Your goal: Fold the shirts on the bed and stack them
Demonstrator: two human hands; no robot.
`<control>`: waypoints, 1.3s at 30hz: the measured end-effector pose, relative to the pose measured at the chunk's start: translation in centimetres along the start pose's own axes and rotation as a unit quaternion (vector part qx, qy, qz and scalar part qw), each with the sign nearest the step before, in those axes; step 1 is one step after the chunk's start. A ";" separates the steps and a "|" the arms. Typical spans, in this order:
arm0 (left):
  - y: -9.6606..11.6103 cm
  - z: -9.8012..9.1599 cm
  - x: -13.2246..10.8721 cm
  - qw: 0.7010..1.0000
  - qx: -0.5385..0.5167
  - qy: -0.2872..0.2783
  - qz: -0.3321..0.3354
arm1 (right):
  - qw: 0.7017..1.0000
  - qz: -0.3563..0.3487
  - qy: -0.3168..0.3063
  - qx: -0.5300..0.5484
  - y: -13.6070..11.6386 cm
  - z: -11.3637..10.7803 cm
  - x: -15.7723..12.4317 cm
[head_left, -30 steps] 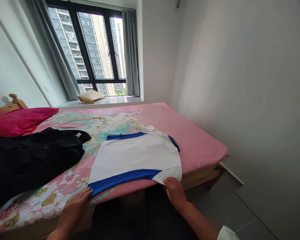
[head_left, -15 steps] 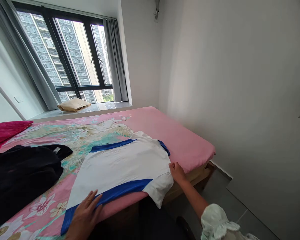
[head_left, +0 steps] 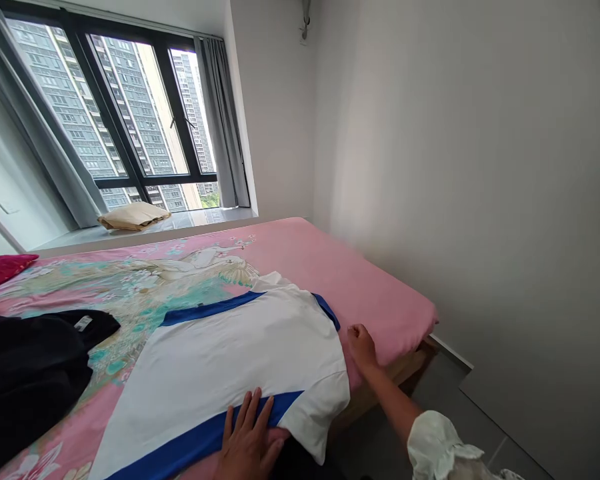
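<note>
A white shirt [head_left: 230, 360] with blue side panels and white sleeves lies spread out on the bed. My left hand [head_left: 250, 433] rests flat on its near blue panel, close to the sleeve, with the fingers spread. Just right of the shirt's collar edge, over the pink sheet, is my right hand [head_left: 363, 347]. Its fingers are curled in, and no cloth shows in them. The near sleeve [head_left: 317, 407] hangs over the bed's edge.
A black garment [head_left: 35, 373] lies at the left on the patterned bed sheet [head_left: 290, 250]. A red pillow [head_left: 5, 270] is behind it. Folded beige cloth [head_left: 133, 215] sits on the window sill. The wooden bed frame [head_left: 413, 370] shows at the right, near the wall.
My left hand has slid right along the blue panel towards the near sleeve. My right hand has come away slightly from the shirt's edge. The view has shifted a little to the right.
</note>
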State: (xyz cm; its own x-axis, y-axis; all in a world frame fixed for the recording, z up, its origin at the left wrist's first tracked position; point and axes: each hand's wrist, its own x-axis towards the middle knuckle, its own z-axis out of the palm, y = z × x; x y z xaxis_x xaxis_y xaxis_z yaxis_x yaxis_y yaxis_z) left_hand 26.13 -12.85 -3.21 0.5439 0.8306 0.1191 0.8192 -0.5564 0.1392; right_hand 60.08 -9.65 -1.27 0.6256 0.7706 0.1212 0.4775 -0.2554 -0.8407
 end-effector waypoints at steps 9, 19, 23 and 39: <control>1.5 0.0 5.5 0.997 0.037 0.053 -0.052 | 0.927 -0.288 -0.181 -0.159 -6.7 7.5 0.1; 2.6 1.6 5.4 0.989 0.073 0.042 -0.122 | 0.935 -0.105 -0.190 -0.279 -7.9 11.5 7.0; 2.6 1.7 5.7 0.989 0.063 0.040 -0.130 | 0.927 -0.160 -0.201 -0.272 -8.5 12.5 6.8; 1.7 3.3 4.4 0.991 0.016 0.083 -0.107 | 0.905 -0.094 -0.243 -0.335 -9.2 14.4 10.0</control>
State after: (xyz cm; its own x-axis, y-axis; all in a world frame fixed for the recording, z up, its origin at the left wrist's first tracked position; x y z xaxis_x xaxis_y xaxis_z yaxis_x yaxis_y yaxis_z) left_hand 30.50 -10.04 -5.67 0.3222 0.9130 0.2500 0.9192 -0.3649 0.1480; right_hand 53.06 8.80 0.02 0.2265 0.9615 -0.1556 0.9165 -0.2645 -0.3001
